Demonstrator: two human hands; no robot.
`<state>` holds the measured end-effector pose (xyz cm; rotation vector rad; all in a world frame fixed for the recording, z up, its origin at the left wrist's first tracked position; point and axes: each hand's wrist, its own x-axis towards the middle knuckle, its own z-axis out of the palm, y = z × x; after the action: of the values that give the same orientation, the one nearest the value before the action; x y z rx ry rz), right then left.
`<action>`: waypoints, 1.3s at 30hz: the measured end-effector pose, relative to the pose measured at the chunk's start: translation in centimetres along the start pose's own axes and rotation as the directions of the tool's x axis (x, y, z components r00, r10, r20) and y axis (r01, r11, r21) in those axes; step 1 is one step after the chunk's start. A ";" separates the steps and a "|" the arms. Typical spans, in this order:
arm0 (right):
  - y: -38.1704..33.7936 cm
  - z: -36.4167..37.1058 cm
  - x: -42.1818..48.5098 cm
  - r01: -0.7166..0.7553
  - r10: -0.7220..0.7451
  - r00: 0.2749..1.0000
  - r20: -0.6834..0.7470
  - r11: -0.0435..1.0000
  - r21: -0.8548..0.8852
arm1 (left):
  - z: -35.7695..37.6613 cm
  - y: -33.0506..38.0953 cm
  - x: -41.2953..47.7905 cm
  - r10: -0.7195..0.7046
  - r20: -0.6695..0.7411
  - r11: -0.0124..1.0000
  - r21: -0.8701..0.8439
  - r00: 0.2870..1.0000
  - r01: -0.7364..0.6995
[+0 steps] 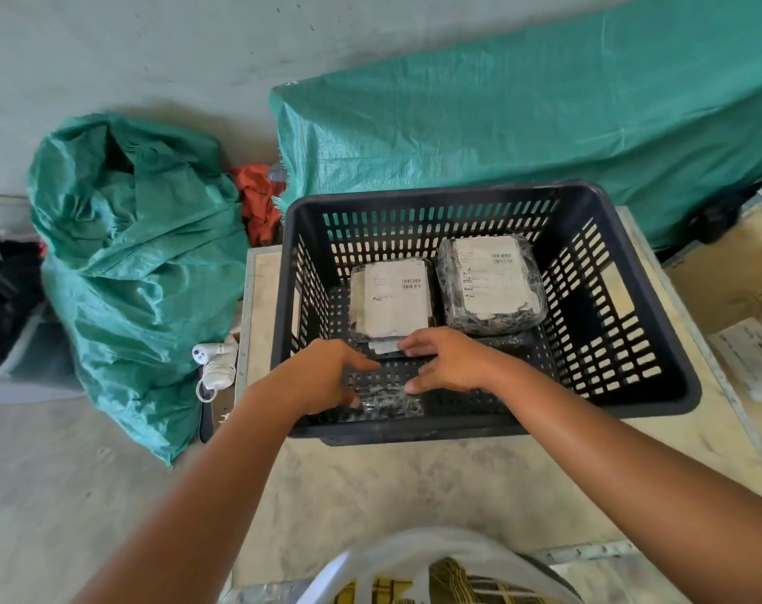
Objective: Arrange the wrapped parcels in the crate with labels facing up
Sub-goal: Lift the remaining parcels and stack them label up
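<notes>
A black slotted plastic crate [658, 355] stands on a pale wooden table. Two plastic-wrapped parcels lie inside at the far side with white labels facing up: the left parcel [390, 298] and the right parcel [492, 283]. A white label edge [384, 347] shows just under the left parcel's near end. Against the crate's near wall is a small dark parcel [390, 404] in shiny clear wrap, with no label showing. My left hand [327, 374] touches its left end, and my right hand [451, 364] has its thumb on the right end. Both hands are inside the crate.
A crumpled green woven sack [139, 263] sits on the floor to the left, and green sheeting [523, 124] covers something behind the crate. White cabled devices [215, 364] lie by the table's left edge. Papers [752, 355] rest at the right. A white bag [436, 573] is nearest me.
</notes>
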<state>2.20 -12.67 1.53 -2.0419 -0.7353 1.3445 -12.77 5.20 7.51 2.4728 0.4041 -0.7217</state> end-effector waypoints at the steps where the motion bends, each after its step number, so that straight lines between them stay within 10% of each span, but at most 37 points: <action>1: 0.1 0.3 0.0 0.015 -0.015 1.000 0.006 1.000 0.004 | 0.5 0.0 0.1 -0.019 0.012 1.000 0.010 1.000 0.019; 13: 0.0 1.5 0.7 0.082 -0.072 0.988 0.135 0.994 -0.073 | 3.5 -0.7 2.3 -0.113 0.056 0.968 0.233 0.992 0.097; 24: 0.7 0.5 1.0 0.140 -0.141 0.990 -0.004 0.986 -0.087 | 3.6 -1.4 3.4 -0.109 0.002 0.991 0.080 0.994 0.108; 39: -1.6 -4.9 -7.0 0.504 -0.448 0.811 -0.376 0.861 0.062 | -6.0 1.7 -1.4 0.384 -0.305 0.845 -0.263 0.871 -0.465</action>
<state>4.20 -17.41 8.52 -1.7397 -0.8713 0.7018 -10.76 7.00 13.25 2.2140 0.0373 -0.1485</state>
